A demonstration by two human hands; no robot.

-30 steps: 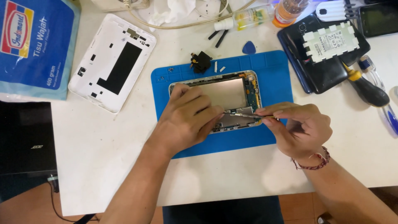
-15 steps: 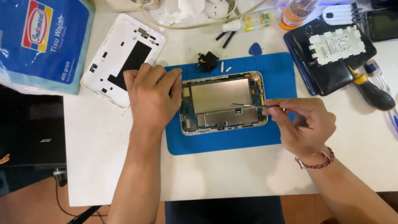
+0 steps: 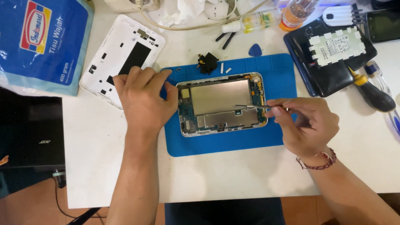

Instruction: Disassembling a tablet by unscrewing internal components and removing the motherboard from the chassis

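An opened tablet (image 3: 221, 104) with its metal shields and circuit board exposed lies on a blue work mat (image 3: 233, 141). My left hand (image 3: 143, 98) rests flat on the mat's left edge, its fingertips touching the tablet's left side and reaching toward the white back cover (image 3: 112, 56). My right hand (image 3: 306, 125) pinches a pair of thin metal tweezers (image 3: 252, 106), whose tips hover over the board's right half. A small black part (image 3: 208, 63) sits on the mat above the tablet.
A blue tissue pack (image 3: 39, 39) lies at the top left. A dark tablet with a white battery (image 3: 335, 46) on it sits at the top right, beside a black and yellow screwdriver (image 3: 373, 93). A blue pick (image 3: 255, 51), small bottles and cables lie along the back.
My left hand has slid off the tablet to its left edge, uncovering the board. My right hand stays at the right side with the tweezers over the board.
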